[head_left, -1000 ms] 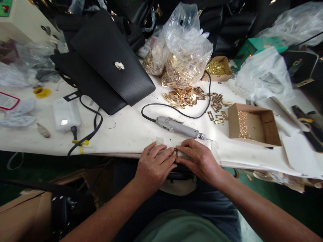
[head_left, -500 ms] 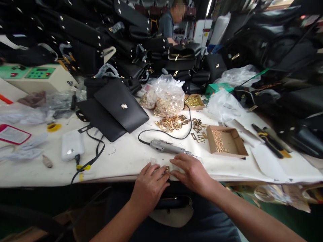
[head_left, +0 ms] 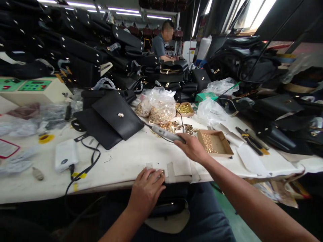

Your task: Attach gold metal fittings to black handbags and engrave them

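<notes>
My left hand [head_left: 147,188] lies at the table's front edge, fingers bent together, pressing on a small gold metal plate [head_left: 163,172] whose end shows past the fingertips. What lies beneath those fingers is hidden. Below the edge, a black bag [head_left: 174,209] with a pale lower part rests over my lap. My right hand [head_left: 193,147] is wrapped around the end of a grey electric screwdriver [head_left: 166,133], lifted above the table and tilted with its cord end up and left. Its tip is hidden by the hand.
A black leather flap piece [head_left: 118,117] with a gold clasp lies to the left. Loose gold fittings [head_left: 168,126] and a plastic bag of them [head_left: 161,106] are behind the screwdriver. A cardboard box of small screws [head_left: 222,143] and pliers [head_left: 251,141] stand right. A white power box [head_left: 66,154] trails cables.
My right hand has left the spot beside my left hand, moved up and back, and taken hold of the screwdriver, now lifted. My left hand stays on the plate. The view has tilted upward.
</notes>
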{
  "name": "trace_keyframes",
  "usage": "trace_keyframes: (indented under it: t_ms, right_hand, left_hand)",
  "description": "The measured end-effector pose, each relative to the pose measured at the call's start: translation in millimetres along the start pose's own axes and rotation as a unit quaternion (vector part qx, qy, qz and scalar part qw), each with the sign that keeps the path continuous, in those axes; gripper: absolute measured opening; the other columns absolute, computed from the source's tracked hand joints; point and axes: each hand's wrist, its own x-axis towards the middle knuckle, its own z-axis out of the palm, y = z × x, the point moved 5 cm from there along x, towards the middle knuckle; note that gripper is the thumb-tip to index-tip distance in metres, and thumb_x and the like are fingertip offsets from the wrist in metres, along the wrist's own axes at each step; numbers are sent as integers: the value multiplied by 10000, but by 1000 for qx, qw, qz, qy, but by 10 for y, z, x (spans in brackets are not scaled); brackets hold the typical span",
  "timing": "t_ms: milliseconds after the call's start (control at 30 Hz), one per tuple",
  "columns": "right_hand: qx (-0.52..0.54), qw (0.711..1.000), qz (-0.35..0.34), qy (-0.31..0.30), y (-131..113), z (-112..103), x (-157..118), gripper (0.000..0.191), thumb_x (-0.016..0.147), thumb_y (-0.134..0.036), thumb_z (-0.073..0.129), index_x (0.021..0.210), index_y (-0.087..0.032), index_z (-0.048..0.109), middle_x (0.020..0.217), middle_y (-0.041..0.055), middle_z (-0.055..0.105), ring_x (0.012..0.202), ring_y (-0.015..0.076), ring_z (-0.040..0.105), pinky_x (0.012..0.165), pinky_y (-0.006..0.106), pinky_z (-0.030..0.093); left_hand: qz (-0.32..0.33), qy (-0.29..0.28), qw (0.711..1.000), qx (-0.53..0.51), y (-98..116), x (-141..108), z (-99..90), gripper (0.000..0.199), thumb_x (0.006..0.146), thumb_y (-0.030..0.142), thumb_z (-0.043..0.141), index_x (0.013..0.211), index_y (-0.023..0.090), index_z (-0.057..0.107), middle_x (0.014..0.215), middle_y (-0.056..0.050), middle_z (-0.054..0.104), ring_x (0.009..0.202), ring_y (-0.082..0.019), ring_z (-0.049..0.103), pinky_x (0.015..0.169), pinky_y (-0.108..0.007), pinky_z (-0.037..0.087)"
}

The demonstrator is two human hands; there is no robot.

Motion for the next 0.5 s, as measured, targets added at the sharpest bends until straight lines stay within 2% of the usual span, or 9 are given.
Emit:
trace_keyframes:
  t_ms: [67,100,200,267,300,367,500]
  right_hand:
    - [141,989,37,19,37,-234,89,331,955,-495,619,1091,-210,716,894,31,713,787,202,639,718,315,482]
    - [226,973,51,24,51,-324,128,347,940,-519,628,1066,-208,712,884,27,708,769,192,638,700,308,493]
    - [466,881,63,46,69,-483,225,308,847,-462,709,1015,-206,686,942,26,712,759,173,663,690,305,547]
    - [555,827,64,69,97,-510,284,281,746,-376,757,947,-202,665,910,14,706,734,167,675,680,305,571]
    - [574,812,68,84,127,-505,318,275,700,-337,774,904,-199,651,868,5,699,708,161,672,659,297,573]
    - [571,807,86,124,222,-473,394,278,649,-298,810,825,-195,621,752,-16,669,623,144,645,575,269,551]
    - [484,835,104,240,456,-398,555,369,674,-422,869,740,-205,578,560,-44,590,445,116,536,395,233,420]
  left_hand:
    - [-6,0,1000,-4,-4,-6,4,287,875,194,761,1151,252,708,1259,0,735,1114,-282,636,1041,-528,505]
    - [-9,0,1000,-6,-6,-8,5,295,867,192,769,1149,252,707,1258,2,736,1114,-282,635,1039,-530,506]
    - [-12,0,1000,-7,-7,-13,11,302,858,189,778,1145,246,704,1249,-2,738,1114,-281,634,1038,-531,508]
    - [-10,0,1000,-4,-4,-17,17,308,851,188,782,1143,245,704,1244,-5,738,1116,-280,633,1038,-532,510]
    - [-9,1,1000,-2,-2,-20,20,313,847,188,785,1144,245,704,1242,-6,738,1115,-280,634,1037,-532,512]
    - [-8,4,1000,-1,-3,-27,25,321,842,186,786,1147,249,704,1237,-6,739,1113,-282,636,1039,-534,512]
    - [-11,9,1000,-2,-13,-37,38,310,855,191,774,1151,254,706,1246,-8,737,1119,-282,637,1051,-527,508]
